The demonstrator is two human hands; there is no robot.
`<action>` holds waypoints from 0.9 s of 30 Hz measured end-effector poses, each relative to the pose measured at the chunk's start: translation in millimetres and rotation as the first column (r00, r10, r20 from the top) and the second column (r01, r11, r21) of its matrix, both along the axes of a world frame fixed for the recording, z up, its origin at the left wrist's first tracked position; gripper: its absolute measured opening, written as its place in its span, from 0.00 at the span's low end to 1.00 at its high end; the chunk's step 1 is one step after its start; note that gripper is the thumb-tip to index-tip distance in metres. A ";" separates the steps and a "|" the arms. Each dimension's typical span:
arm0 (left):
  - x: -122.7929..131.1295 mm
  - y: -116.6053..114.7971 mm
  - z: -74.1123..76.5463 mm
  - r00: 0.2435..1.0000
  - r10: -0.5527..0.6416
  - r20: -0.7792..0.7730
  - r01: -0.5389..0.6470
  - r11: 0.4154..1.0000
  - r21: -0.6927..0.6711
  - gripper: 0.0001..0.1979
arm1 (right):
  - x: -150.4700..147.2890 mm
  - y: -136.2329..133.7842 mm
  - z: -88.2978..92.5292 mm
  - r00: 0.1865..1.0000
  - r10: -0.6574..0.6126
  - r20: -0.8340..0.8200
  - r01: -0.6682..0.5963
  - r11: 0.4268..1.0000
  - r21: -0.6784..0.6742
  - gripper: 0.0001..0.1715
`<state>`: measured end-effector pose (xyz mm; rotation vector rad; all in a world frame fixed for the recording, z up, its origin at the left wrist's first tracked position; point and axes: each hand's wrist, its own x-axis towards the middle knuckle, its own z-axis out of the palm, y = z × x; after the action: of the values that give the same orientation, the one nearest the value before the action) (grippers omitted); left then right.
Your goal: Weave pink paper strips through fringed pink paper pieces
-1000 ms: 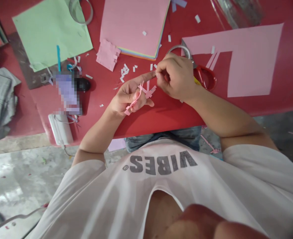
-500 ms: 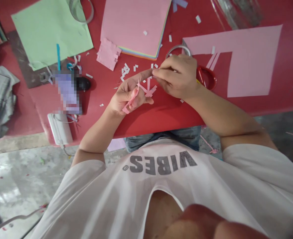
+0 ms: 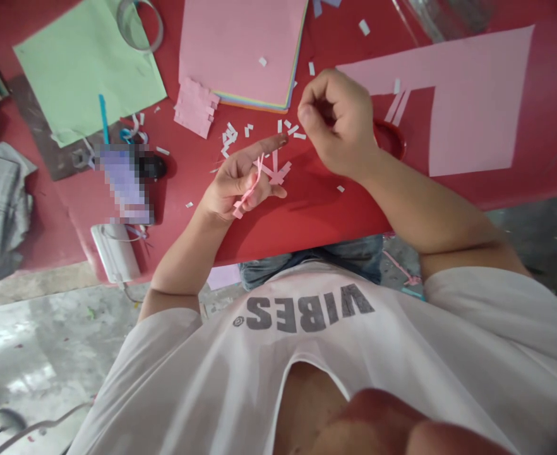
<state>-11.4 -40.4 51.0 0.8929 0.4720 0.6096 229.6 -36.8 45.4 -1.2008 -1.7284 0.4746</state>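
"Holding anything in your right hand (image 3: 338, 123)?"

"It's curled together; I can't see anything in it. My left hand (image 3: 226, 186) has the pink paper strips (image 3: 271, 169) caught between its fingers, above the red table (image 3: 307, 218)."

"What's the step, and what's next?"

"Lacing strips, I'd judge; that calls for another one."

Strips (image 3: 275, 172) and sheet (image 3: 477, 95) are found to be matt, smooth pink paper. A glossy red coating is noted on the table (image 3: 302, 215) (glare visible near its edge). Scissor handles (image 3: 389, 136) are glossy plastic; the shirt (image 3: 165, 379) is soft white cloth.
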 end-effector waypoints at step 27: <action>-0.9 -0.5 3.0 0.997 -0.002 -0.071 0.005 0.999 0.035 0.44 | -7.4 -1.1 3.4 0.984 0.070 -0.165 -0.088 0.990 -0.106 0.14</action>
<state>-12.3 -40.8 54.0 0.9512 0.5245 0.5861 222.2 -37.9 48.8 -1.1426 -1.6329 0.7063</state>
